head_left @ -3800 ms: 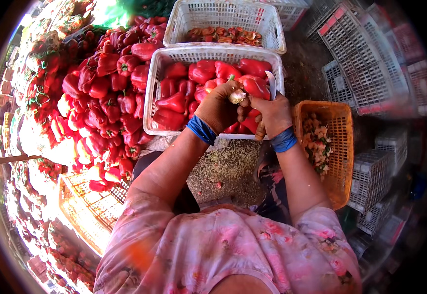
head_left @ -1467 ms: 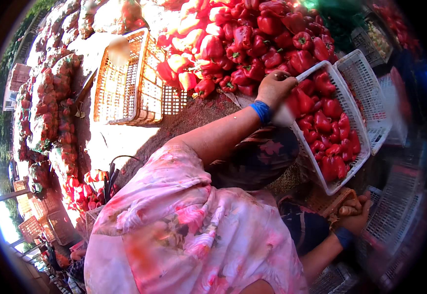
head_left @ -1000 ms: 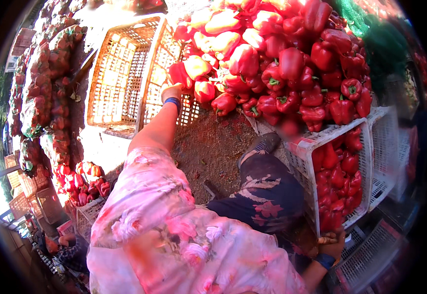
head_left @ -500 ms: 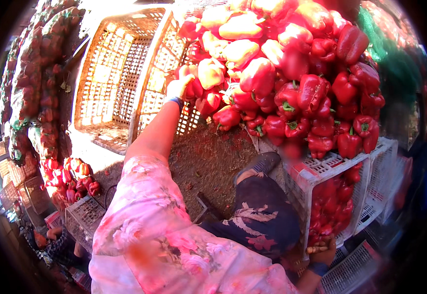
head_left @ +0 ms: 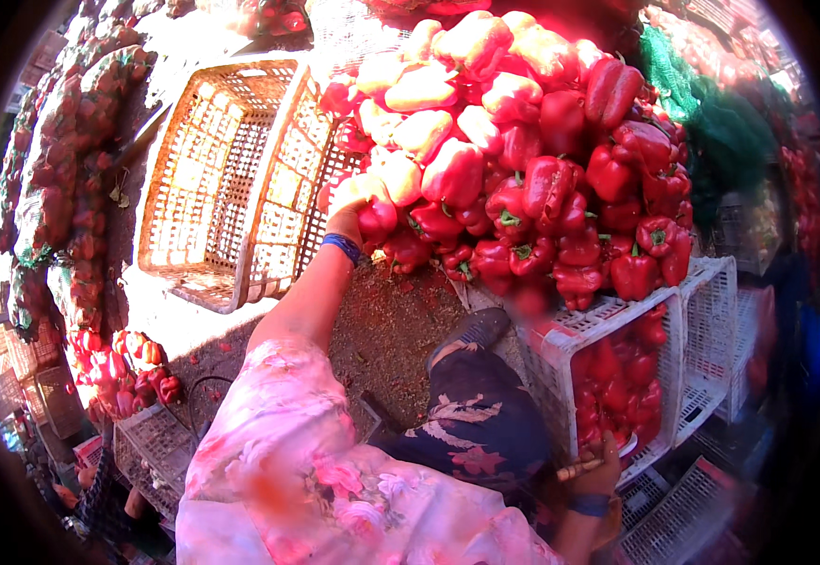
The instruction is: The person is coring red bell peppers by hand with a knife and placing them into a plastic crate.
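Note:
My left hand [head_left: 349, 205], partly washed out by sunlight, reaches to the left edge of a large heap of red bell peppers [head_left: 513, 202]. Its fingers are closed around one red bell pepper [head_left: 378, 220] low in the heap. At the lower right, my right hand [head_left: 598, 471] is beside the open side of a white crate [head_left: 560, 350] filled with red peppers. Its fingers are curled around a short tan, wooden-looking handle [head_left: 576, 468]. A pale curved piece [head_left: 628, 445] shows by the fingertips; I cannot tell whether it belongs to the handle.
A yellowish slatted crate [head_left: 250, 226] lies tipped left of the heap, its inside sunlit. Net sacks of peppers [head_left: 47, 188] line the far left. Loose peppers [head_left: 122, 372] lie below them. Green netting [head_left: 697, 113] hangs behind the heap. My bent leg [head_left: 476, 405] is between the crates.
The view has shifted, so the heap sits lower and farther left. My left hand stays at the heap's left edge. My right hand has turned, showing more of the tan handle.

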A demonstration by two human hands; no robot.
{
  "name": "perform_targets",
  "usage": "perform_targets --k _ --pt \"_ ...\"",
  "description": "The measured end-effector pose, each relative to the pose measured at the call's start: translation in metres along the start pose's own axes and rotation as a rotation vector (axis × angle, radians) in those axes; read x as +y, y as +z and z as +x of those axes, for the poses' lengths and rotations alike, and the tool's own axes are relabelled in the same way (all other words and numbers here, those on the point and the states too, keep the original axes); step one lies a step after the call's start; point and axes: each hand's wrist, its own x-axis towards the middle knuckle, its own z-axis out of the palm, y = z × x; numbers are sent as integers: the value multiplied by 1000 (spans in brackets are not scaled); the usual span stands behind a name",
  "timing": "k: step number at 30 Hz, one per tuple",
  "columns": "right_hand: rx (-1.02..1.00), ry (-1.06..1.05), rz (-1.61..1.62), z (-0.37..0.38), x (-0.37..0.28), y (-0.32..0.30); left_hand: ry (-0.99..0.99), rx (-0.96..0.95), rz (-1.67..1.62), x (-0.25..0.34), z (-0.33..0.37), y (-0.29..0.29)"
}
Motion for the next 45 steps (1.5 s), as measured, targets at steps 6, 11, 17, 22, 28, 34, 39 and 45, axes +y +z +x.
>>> perform_targets --k 6,11,17,22,28,34,39,45 --pt "153 -516 -85 -53 19 24 -39 -281 -251 170 -196 216" --pt "-119 -605 -173 -76 -3 20 76 -613 -142 246 -324 346" --pt "-56 -1033 -162 -100 -19 -25 184 -1002 76 244 -453 455" --pt "131 -1207 -233 -92 -24 -78 419 -1118 249 200 -530 501" --pt "-11 -793 -66 -89 -27 -101 641 -962 250 159 -554 509" --pt "-168 -677 -274 -69 -33 -120 611 -849 427 144 -559 518" --pt "-181 -954 -931 31 15 -133 108 -732 53 148 -533 533" --pt "-91 -1048 -538 58 5 -153 83 -702 -14 148 -489 543"
